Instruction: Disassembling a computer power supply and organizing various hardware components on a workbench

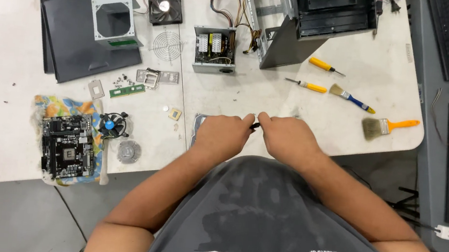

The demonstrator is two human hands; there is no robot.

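The small dark part (255,125) sits pinched between both hands at the near edge of the worktop (12,26), directly in front of the person's torso; it is too small to identify further. The left hand (222,136) has its fingers closed around the left end of the part. The right hand (285,138) has its fingers closed on the right end, so the part is braced from both sides. Under the left hand lies a flat grey unit (198,124), probably a drive, mostly hidden.

Two yellow-handled screwdrivers (312,86), a blue-handled brush (351,97) and an orange-handled brush (385,127) lie within right-hand reach. An opened power supply (215,49) and the computer case (308,18) stand farther back. To the left, a motherboard (66,147) rests on a patterned cloth (62,108), just beside a cooler fan (112,124). Open worktop remains between hands and tools.
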